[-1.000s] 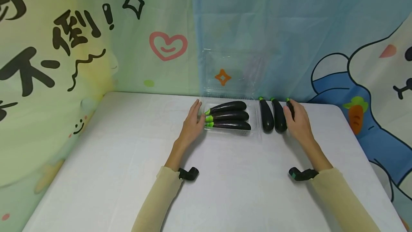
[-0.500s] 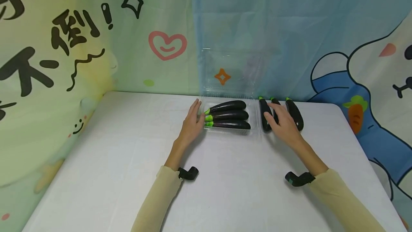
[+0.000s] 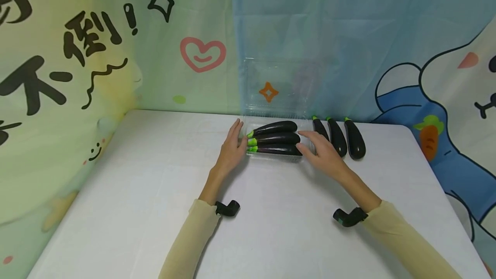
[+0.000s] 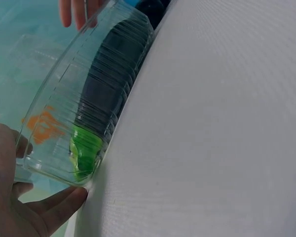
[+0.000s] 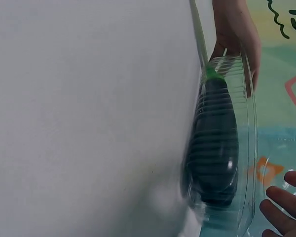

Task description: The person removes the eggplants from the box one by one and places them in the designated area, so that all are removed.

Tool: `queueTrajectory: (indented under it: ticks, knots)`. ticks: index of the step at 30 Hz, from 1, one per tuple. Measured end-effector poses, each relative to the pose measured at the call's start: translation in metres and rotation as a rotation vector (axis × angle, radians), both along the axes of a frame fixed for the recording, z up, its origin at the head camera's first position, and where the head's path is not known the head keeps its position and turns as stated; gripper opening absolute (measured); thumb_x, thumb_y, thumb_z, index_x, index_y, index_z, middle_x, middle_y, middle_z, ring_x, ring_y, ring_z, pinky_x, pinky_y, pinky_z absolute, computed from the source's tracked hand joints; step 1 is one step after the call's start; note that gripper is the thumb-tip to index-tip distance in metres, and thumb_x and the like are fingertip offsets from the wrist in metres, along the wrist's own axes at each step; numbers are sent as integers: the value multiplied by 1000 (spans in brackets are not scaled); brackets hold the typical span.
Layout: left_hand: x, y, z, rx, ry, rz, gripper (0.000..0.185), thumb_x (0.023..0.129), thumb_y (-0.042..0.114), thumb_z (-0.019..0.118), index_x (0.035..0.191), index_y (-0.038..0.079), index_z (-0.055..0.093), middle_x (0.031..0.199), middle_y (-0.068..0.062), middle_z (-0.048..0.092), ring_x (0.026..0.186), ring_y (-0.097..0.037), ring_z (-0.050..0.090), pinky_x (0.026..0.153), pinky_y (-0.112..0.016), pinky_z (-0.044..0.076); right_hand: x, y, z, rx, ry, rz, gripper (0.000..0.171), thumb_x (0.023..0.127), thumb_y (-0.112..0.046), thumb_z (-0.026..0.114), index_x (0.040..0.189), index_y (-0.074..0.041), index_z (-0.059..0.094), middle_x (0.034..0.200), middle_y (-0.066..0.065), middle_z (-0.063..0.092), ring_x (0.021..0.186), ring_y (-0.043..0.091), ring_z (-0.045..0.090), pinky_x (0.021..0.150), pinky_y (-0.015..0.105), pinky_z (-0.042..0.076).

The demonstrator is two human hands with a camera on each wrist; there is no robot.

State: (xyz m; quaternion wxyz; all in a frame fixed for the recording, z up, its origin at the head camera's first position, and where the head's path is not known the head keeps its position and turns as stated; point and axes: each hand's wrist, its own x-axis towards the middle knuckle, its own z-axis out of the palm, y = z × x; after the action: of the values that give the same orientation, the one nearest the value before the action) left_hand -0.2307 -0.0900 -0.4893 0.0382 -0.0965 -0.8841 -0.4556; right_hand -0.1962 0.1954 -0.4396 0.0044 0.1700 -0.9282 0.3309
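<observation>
Clear ribbed plastic box (image 5: 245, 128) holds three glossy, tapered eggplants (image 3: 274, 139).

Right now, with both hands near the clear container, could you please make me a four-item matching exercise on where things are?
1. Left hand
2. Right hand
3. Clear lid
4. Three loose eggplants

A. Lying directly on the white tabletop
B. At the green-stem end of the container
C. Raised at the container's back
D. Near the blunt ends of the boxed eggplants

Pairs: 1-B; 2-D; 3-C; 4-A
</observation>
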Motion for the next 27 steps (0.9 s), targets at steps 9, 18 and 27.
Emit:
queueTrajectory:
  ticks: [9,18,27]
  knots:
    - [-1,0,0,-6,6,2,56,101,26,39,153,10,28,163,1,20,148,-23,26,117,-50,30,-5,-20,8,31,-82,91,57,98,-43,53,143,-10,46,149,14,44,139,36,38,110,61,33]
    - [-2,0,-2,3,20,7,53,101,18,40,153,9,29,162,-1,22,148,-23,26,117,-46,30,-17,-29,3,47,-77,172,57,98,-43,53,142,-8,47,146,13,49,136,34,44,109,57,37]
    - [-3,1,-3,2,33,15,52,101,15,40,152,8,31,162,-1,23,147,-22,28,117,-45,31,-28,-34,-1,115,-101,212,53,98,-44,52,139,-10,52,143,13,52,134,34,46,109,56,37]
